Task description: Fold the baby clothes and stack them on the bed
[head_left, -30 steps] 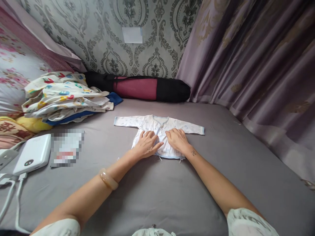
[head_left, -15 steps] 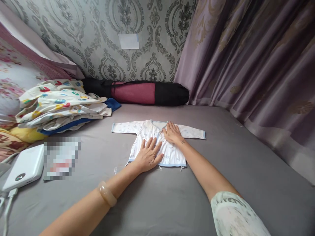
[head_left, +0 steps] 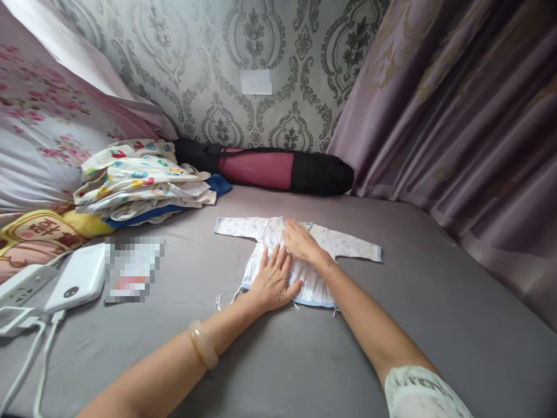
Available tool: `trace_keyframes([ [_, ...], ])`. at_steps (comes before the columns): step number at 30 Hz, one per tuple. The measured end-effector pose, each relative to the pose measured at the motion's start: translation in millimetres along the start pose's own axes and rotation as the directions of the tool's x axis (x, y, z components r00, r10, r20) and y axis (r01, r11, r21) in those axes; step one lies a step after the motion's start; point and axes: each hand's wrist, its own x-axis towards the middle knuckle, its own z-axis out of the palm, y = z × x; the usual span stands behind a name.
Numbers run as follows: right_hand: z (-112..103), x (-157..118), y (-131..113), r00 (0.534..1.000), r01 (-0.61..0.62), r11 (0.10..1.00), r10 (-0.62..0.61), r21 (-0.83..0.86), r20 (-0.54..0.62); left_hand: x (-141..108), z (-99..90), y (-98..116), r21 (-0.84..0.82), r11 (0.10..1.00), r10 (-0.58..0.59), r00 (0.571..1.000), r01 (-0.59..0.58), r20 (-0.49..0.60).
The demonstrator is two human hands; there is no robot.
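A small white baby shirt (head_left: pixel 319 281) with pale blue edging lies spread on the grey bed sheet (head_left: pixel 270 371), both sleeves stretched out sideways. Thin white ties stick out below its hem. My left hand (head_left: pixel 276 278) rests flat on the lower front of the shirt, fingers spread, holding nothing. Over the upper chest, by the neckline, is my right hand (head_left: pixel 304 241), palm down with fingers stretched out and slightly blurred. It covers part of the collar.
At the back left sits a pile of patterned cloth (head_left: pixel 143 174). A black and dark red long bag (head_left: pixel 256 168) lies along the wall. To the left are a white power bank (head_left: pixel 78 276), a power strip (head_left: pixel 26 284), cables and a blurred-out packet (head_left: pixel 134 270). Purple curtains (head_left: pixel 413 116) hang right.
My right hand has slid left across the shirt's upper front, from the right side of the neckline toward its middle. My left hand stays on the shirt. The view has turned slightly left.
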Motion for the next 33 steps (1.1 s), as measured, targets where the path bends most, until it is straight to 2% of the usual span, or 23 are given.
trace_keyframes([
  [1,3.0,-0.7,-10.8,0.995,0.060,0.997,-0.064,0.054,0.074,-0.3,-0.2,0.6,-0.010,1.000,-0.010,1.000,0.010,-0.017],
  [3,10.8,-1.3,-27.6,0.976,0.096,0.989,-0.116,0.114,0.186,-0.5,-0.7,1.5,-0.034,0.999,-0.026,0.999,0.025,-0.021],
  [7,21.8,6.2,-39.9,0.971,0.033,0.997,-0.049,0.073,0.233,-0.5,-1.6,2.2,-0.049,0.998,-0.032,0.999,0.032,0.002],
  [13,25.1,34.7,-36.4,0.976,-0.058,0.998,0.056,0.006,0.211,0.1,-1.7,2.3,-0.039,0.999,-0.019,1.000,0.020,0.015],
  [18,36.2,57.3,-27.9,0.983,-0.121,0.992,0.126,-0.049,0.137,0.7,-3.6,3.0,-0.039,0.999,-0.026,0.999,0.028,0.038],
  [23,47.9,63.4,-22.5,0.990,-0.139,0.988,0.141,-0.063,0.022,-0.4,-5.6,4.2,-0.046,0.998,-0.029,0.999,0.031,0.041],
  [26,48.5,64.5,-21.8,0.991,-0.132,0.990,0.133,-0.046,0.015,1.5,-6.1,4.6,-0.060,0.997,-0.033,0.997,0.038,0.069],
  [29,39.9,66.4,-20.8,0.988,-0.139,0.990,0.137,0.027,0.075,7.2,-14.6,0.2,-0.162,0.985,-0.035,0.990,0.056,0.134],
  [31,29.0,63.8,-18.3,0.991,-0.126,0.985,0.119,0.117,0.064,9.2,-28.4,-8.5,-0.310,0.945,-0.054,0.987,0.100,0.154],
  [33,15.9,53.4,-13.3,0.997,-0.056,0.982,0.065,0.180,-0.042,4.4,-47.1,-22.1,-0.463,0.880,-0.097,0.994,0.104,0.040],
])
